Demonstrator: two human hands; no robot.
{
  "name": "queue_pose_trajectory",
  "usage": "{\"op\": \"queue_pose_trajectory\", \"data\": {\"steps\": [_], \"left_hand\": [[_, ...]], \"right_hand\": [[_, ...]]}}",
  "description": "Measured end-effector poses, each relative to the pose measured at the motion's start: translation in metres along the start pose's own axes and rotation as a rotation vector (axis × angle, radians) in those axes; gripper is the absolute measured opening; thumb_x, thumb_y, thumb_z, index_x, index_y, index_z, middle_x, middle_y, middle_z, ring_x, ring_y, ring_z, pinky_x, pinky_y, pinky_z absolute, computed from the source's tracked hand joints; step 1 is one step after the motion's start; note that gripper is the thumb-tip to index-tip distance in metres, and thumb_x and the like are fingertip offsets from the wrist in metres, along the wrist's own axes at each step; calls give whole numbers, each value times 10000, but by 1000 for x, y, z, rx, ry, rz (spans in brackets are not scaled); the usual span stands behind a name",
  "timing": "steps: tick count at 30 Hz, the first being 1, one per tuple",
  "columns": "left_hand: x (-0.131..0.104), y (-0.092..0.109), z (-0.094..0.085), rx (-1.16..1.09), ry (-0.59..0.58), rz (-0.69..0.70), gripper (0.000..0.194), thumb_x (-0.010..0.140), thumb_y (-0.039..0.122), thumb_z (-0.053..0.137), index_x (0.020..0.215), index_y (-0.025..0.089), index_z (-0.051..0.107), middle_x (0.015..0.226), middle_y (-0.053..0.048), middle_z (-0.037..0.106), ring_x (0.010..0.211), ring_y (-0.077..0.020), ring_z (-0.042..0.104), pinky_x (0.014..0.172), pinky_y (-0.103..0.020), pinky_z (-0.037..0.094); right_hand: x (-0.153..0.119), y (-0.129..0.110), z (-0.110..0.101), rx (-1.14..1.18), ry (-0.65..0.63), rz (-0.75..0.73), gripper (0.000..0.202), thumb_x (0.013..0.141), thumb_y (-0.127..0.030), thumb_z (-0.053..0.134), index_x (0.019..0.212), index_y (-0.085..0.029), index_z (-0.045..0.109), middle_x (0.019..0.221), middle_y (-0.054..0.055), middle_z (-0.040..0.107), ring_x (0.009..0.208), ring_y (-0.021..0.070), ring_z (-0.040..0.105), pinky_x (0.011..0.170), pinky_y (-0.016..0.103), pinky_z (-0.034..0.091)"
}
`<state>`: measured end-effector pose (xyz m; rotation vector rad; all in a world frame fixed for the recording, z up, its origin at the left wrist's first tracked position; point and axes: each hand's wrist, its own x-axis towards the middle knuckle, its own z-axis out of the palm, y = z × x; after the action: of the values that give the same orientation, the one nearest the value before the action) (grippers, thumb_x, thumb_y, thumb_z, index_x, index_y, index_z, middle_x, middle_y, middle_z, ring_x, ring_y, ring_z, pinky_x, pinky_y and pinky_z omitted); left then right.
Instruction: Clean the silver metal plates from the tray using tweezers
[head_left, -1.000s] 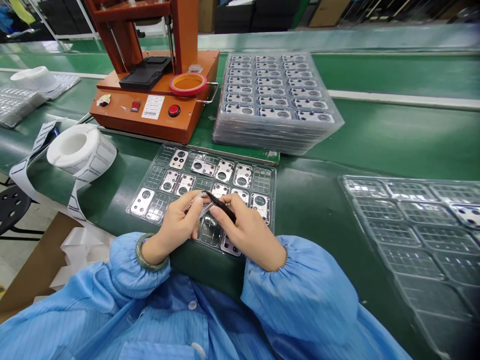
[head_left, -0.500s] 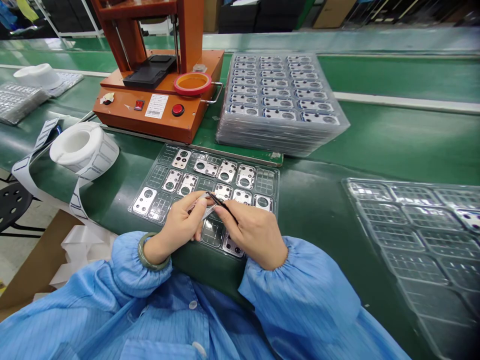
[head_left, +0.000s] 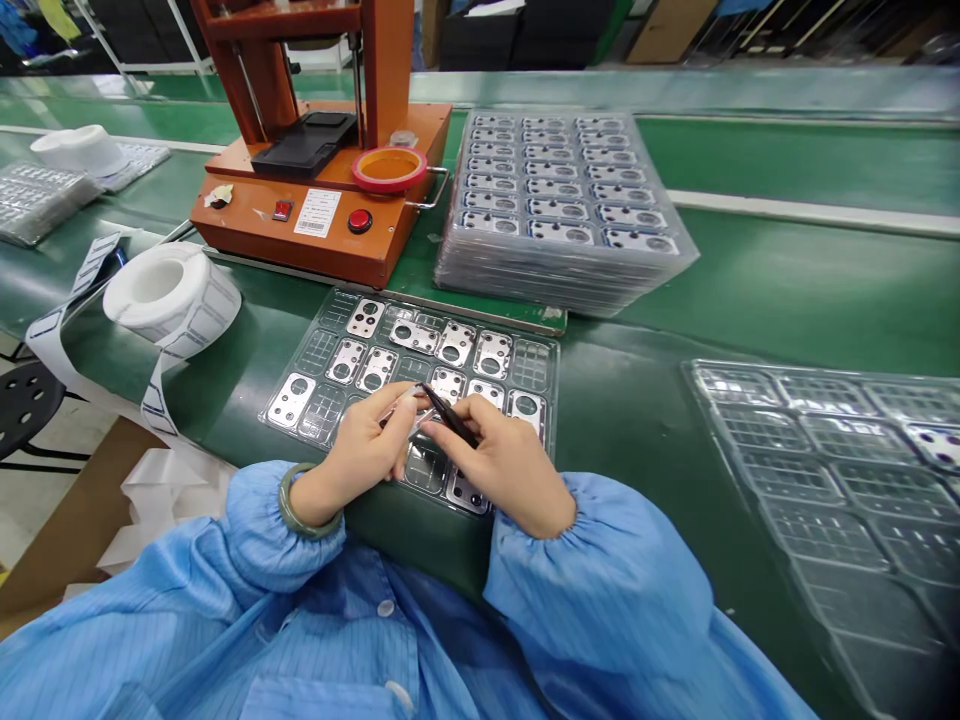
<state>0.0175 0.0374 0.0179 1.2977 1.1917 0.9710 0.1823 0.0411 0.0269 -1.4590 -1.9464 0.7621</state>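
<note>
My left hand point(head_left: 367, 440) is closed on a small metal plate, mostly hidden by its fingers, above the near part of a clear plastic tray point(head_left: 321, 412). In my right hand point(head_left: 510, 455) are black tweezers point(head_left: 450, 415), their tips meeting the plate at my left fingertips. Silver plates with round holes, such as one plate point(head_left: 291, 400) at the tray's left, lie in several of its compartments, while other compartments hold none. Both hands cover part of the tray's near side.
An orange press point(head_left: 300, 225) with a red tape ring point(head_left: 390, 168) stands behind the tray. Right of it is a tall stack of filled trays point(head_left: 562, 265). A white label roll point(head_left: 172, 295) sits at left, another clear tray point(head_left: 817, 480) at right.
My right hand has shifted its hold on the tweezers, which now lie lower, with the fingers more curled. My left hand has barely moved.
</note>
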Motion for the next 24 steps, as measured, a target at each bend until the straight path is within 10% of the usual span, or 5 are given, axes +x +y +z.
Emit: {"op": "queue_pose_trajectory", "data": {"steps": [6,12,24], "left_hand": [[1,2,-1,56,-23,-48,377,925,469,432,1055,164,610,350,76,438,288,-92,454,287,-156,344],[0,4,0,45,-11,-52,389,925,473,430,1085,169,612,354,72,445,292,-97,462,289,-162,348],[-1,0,0,10,3,-18,424,918,490,439,1126,155,593,367,75,453,292,-93,459,289,-163,350]], "right_hand": [[2,8,2,-47,23,-179,271,921,-376,494,849,-190,677,688,18,691,580,144,618,551,243,432],[4,2,-2,-57,-117,-39,353,980,-378,346,849,-224,636,748,19,700,652,171,645,582,271,461],[0,4,-1,-48,129,-116,230,922,-372,508,870,-194,644,736,23,700,620,154,632,584,249,435]]}}
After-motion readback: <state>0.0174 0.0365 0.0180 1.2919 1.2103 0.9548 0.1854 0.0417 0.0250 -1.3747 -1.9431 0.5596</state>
